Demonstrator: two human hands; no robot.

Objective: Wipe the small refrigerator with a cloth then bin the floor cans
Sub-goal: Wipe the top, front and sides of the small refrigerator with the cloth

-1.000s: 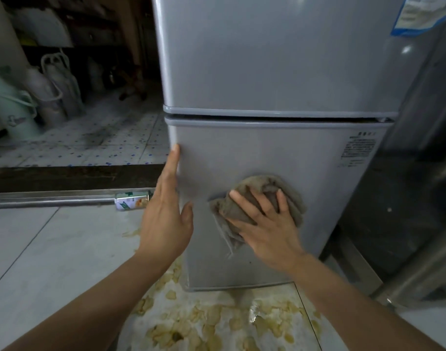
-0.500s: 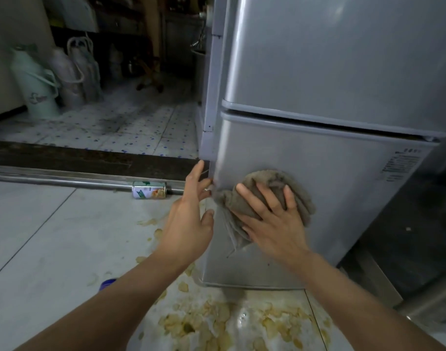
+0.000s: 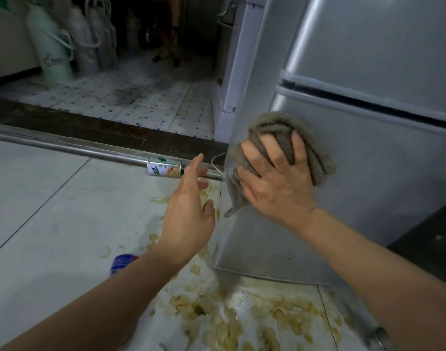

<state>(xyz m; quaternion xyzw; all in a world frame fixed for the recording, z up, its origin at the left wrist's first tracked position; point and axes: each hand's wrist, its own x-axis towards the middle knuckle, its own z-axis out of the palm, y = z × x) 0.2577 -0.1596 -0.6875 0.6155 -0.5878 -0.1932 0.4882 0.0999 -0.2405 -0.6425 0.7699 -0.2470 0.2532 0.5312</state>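
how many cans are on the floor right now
2. A white and green can lies on its side against the metal door rail. A blue can shows partly behind the left forearm. Others may be hidden.

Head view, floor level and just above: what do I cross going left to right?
pale green jug → blue can → white-and-green can → left hand → right hand pressing the cloth → refrigerator.
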